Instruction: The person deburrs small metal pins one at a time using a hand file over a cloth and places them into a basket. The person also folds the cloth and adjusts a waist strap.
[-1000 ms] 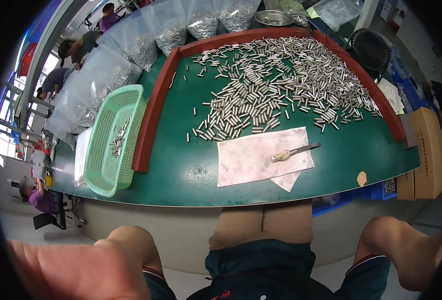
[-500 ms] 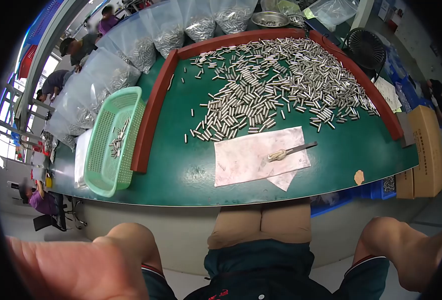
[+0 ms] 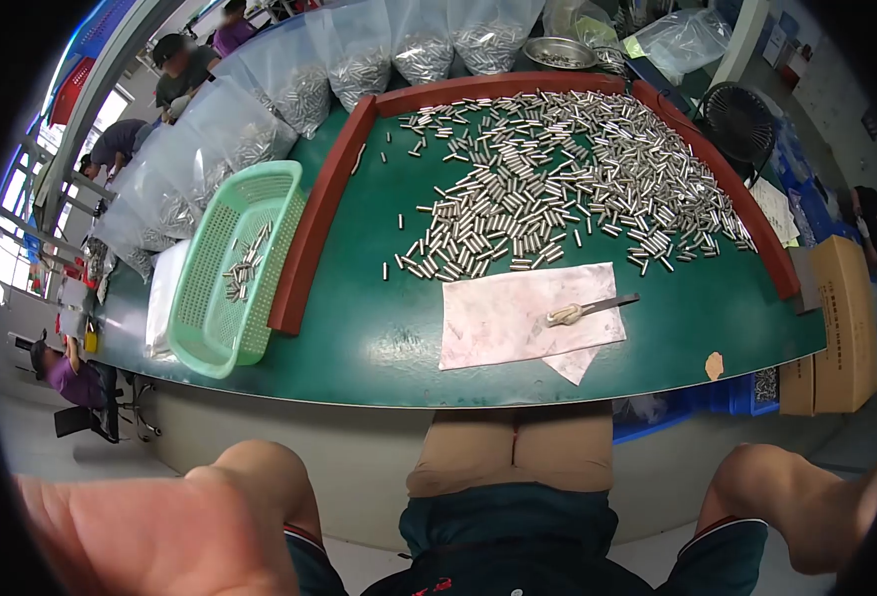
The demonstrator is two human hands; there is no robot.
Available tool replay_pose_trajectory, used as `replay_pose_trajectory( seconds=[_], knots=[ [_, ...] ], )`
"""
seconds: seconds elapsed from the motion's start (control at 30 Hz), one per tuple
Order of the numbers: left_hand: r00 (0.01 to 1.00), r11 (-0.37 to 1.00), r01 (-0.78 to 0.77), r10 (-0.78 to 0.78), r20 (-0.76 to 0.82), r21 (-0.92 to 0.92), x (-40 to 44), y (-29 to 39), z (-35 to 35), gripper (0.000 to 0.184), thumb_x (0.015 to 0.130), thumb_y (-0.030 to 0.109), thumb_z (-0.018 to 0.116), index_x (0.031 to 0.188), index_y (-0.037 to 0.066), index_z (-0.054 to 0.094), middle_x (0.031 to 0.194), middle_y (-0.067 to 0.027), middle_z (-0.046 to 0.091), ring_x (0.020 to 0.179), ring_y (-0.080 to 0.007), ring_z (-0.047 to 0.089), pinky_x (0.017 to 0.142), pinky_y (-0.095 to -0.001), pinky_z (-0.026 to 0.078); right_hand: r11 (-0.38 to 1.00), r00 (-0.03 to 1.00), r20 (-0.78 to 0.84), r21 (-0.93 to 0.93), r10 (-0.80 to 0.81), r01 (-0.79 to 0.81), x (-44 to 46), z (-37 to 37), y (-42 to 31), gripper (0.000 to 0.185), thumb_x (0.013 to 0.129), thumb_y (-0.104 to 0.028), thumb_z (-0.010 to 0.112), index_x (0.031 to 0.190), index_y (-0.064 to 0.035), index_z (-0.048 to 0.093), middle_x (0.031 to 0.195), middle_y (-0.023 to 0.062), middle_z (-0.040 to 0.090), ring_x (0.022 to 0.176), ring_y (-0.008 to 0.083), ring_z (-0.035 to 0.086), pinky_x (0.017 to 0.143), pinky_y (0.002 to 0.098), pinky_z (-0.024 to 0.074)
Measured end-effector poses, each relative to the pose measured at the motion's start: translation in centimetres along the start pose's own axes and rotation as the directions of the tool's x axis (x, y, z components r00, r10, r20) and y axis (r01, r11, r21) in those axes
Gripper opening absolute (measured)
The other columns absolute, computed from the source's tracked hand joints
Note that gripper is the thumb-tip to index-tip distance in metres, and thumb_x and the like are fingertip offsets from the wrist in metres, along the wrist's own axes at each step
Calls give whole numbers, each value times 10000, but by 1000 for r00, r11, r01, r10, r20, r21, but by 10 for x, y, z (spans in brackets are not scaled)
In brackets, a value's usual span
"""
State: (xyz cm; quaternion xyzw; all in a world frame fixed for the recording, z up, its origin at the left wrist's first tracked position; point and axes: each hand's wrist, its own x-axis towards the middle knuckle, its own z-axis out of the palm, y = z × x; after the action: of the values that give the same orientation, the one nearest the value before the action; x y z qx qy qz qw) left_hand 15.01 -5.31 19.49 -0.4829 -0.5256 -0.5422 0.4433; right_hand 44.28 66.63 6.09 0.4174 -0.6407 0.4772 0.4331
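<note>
Close to the camera at the lower left, the palm of my left hand [image 3: 160, 531] shows large; its fingers are outside the visible image. At the right edge my bent right arm [image 3: 781, 507] shows, with its hand out of sight. Many small metal cylinders [image 3: 518, 194] lie spread over the green table [image 3: 379, 348]. In front of them a stained, pinkish cloth [image 3: 498, 323] lies flat, and a tool with a wrapped handle [image 3: 568, 315] rests on it. Neither arm touches the table. A green basket [image 3: 186, 298] at the left holds several cylinders.
Red rails [image 3: 324, 219] border the cylinders. Clear bags of metal parts [image 3: 359, 65] line the back left, beside a metal bowl [image 3: 560, 54]. A black fan [image 3: 738, 121] and a cardboard box [image 3: 846, 323] are at the right. Several people work at the left, one in purple [image 3: 73, 379].
The camera view has shifted slightly, so the table and its contents appear moved a little right. A background person at the upper left has changed posture. Both my arms keep nearly the same pose.
</note>
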Motion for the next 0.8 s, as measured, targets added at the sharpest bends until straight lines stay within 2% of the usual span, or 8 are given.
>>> replay_pose_trajectory(
  seconds=[0.07, 0.13, 0.23, 0.4, 0.57, 0.7, 0.73, 0.8],
  knots=[
    [999, 999, -37, 38, -27, 10, -3, 7, -13, 291, 705, 340, 612, 793, 63, 603, 671, -63, 448, 641, -169, 396, 814, -433, 290, 999, 999, 14, -4, -35, 35, 133, 233, 91, 246, 929, -267, 386, 954, -46, 489, 650, 29, 459, 535, 161, 441, 589, 351, 397],
    [994, 996, -84, 85, -66, 20, -8, 16, -33, 291, 706, 339, 610, 794, 62, 604, 671, -63, 448, 641, -169, 396, 817, -436, 290, 997, 996, 39, -11, -81, 82, 213, 348, 130, 246, 929, -266, 384, 955, -44, 489, 649, 30, 460, 533, 162, 442, 589, 353, 398],
    [979, 987, -153, 159, -124, 57, -24, 39, -75, 292, 707, 338, 607, 797, 61, 606, 670, -64, 448, 640, -171, 397, 822, -440, 290, 988, 985, 79, -1, -155, 156, 236, 365, 125, 247, 931, -263, 381, 955, -42, 489, 647, 31, 460, 529, 163, 442, 590, 356, 398],
    [971, 976, -191, 204, -129, 101, -22, 45, -89, 293, 709, 337, 602, 801, 59, 609, 670, -66, 447, 640, -173, 398, 829, -447, 291, 982, 980, 64, 23, -190, 189, 231, 361, 118, 248, 933, -258, 376, 956, -38, 488, 643, 33, 460, 524, 164, 443, 591, 360, 400],
    [962, 967, -204, 227, -152, 153, -35, 71, -139, 294, 711, 336, 597, 805, 57, 612, 669, -67, 447, 639, -175, 398, 837, -453, 291, 978, 976, 72, 56, -206, 202, 174, 251, 96, 249, 935, -253, 371, 957, -34, 487, 640, 35, 461, 519, 165, 443, 592, 365, 401],
    [953, 954, -245, 270, -139, 174, -24, 51, -111, 296, 713, 334, 593, 808, 55, 614, 668, -69, 447, 638, -176, 399, 843, -459, 291, 970, 971, 42, 62, -236, 233, 132, 198, 90, 250, 937, -250, 366, 957, -31, 486, 637, 37, 462, 515, 167, 444, 593, 369, 402],
    [954, 953, -248, 272, -127, 172, -20, 48, -109, 296, 713, 334, 592, 809, 55, 614, 668, -69, 447, 638, -177, 399, 844, -460, 291, 971, 972, 26, 60, -233, 231, 99, 158, 80, 250, 937, -249, 365, 957, -31, 486, 636, 37, 462, 514, 167, 444, 594, 370, 402],
    [956, 957, -253, 270, -118, 144, -17, 44, -108, 297, 714, 334, 590, 811, 54, 615, 668, -70, 447, 638, -178, 400, 848, -463, 291, 975, 975, 5, 30, -222, 221, 147, 251, 103, 251, 938, -247, 363, 958, -29, 486, 635, 38, 462, 512, 167, 444, 594, 371, 402]
  ],
)
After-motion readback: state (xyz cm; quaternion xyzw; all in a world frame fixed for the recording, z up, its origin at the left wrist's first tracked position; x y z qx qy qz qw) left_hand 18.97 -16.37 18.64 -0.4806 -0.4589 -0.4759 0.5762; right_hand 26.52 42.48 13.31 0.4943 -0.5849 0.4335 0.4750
